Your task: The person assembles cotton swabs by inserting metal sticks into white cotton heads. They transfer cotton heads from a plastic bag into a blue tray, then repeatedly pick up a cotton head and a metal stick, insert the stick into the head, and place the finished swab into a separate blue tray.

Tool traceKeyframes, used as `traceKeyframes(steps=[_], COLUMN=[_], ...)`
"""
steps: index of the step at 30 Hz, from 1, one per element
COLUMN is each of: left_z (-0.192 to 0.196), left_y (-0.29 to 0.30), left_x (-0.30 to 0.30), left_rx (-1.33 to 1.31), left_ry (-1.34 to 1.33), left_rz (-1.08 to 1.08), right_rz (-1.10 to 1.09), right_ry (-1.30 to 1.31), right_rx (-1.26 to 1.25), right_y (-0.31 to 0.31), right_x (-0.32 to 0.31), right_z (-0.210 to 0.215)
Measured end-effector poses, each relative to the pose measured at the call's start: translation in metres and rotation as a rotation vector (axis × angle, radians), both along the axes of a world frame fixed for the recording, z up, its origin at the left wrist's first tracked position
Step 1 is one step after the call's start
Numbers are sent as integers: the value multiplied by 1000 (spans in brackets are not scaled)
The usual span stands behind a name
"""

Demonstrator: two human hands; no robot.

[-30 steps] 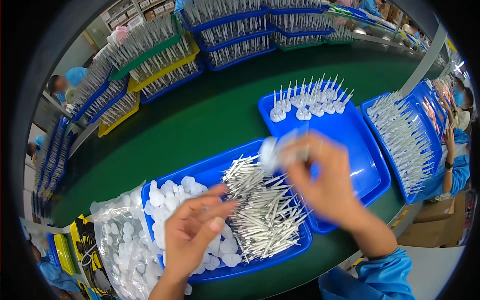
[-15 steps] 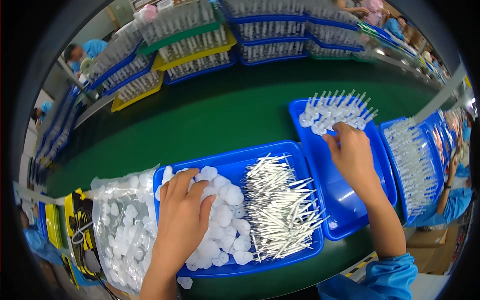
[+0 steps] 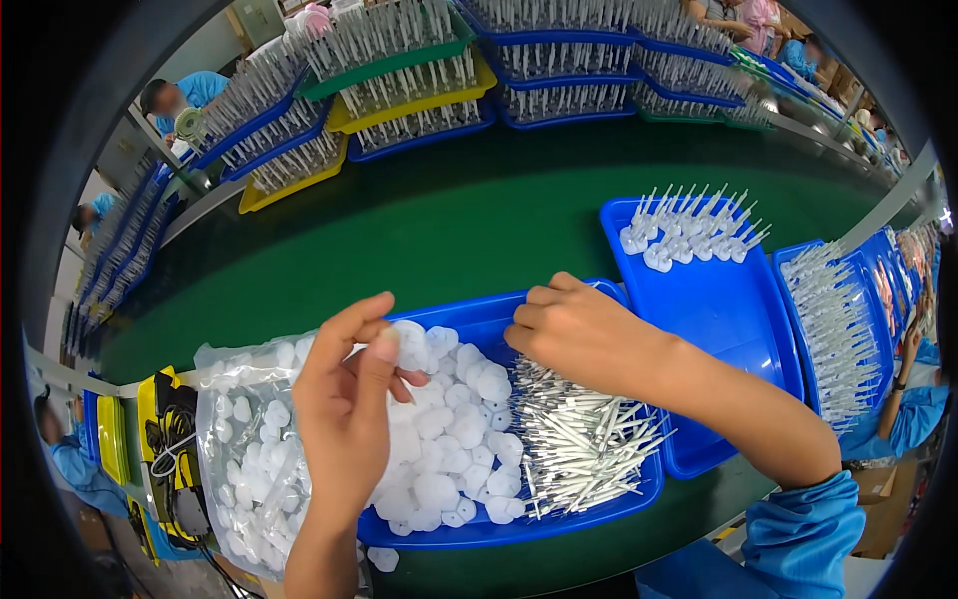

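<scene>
White plastic discs are piling in the left half of the near blue tray, thin white pins are heaping in its right half. Left hand is hovering over the disc pile, thumb and fingers closing on one disc at the fingertips. Right hand is curling loosely above the pins at the tray's far edge; cannot tell whether it's pinching anything. Progress looks early: only a small cluster of assembled disc-and-pin pieces is standing at the far end of the second blue tray, most of that tray sitting bare, while both loose piles are looking large. A clear bag of more discs is lying just left of the near tray. A third tray to the right is holding rows of pins. Stacked blue, yellow and green trays full of upright pieces are lining the far side of the green belt.
</scene>
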State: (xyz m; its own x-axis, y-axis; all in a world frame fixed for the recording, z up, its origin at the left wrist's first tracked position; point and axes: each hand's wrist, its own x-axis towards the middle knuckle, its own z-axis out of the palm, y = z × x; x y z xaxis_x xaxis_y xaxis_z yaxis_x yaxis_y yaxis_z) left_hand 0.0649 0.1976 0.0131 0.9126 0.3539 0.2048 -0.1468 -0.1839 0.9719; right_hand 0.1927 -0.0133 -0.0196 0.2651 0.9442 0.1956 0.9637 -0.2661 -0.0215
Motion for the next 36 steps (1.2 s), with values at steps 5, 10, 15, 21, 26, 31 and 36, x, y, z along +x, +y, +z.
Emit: traceKeyframes(steps=[5,10,15,21,26,31,36], left_z=[-1,-11,-24,-20,-25,-26,-31], left_y=[7,-15,-33,-44,-42,-42,-43], left_x=[1,-6,-15,-16,-17,-15,-15], left_rx=[-512,-479,-394,-615,-647,-670,-349], left_ry=[170,292,268,318,322,271,90], left_rz=[-188,-477,-477,-462,-484,-444,-432], right_rz=[-230,-442,-412,-379,-381,-385,-350], right_ry=[251,814,995,821,513,424,625], right_rx=[338,567,720,845,838,779,764], right_y=[-16,-38,-43,-38,-37,-38,-43], right_x=[-16,-69,-97,-99,-101,-102,-101], right_z=[15,39,25,4,-3,-3,-2])
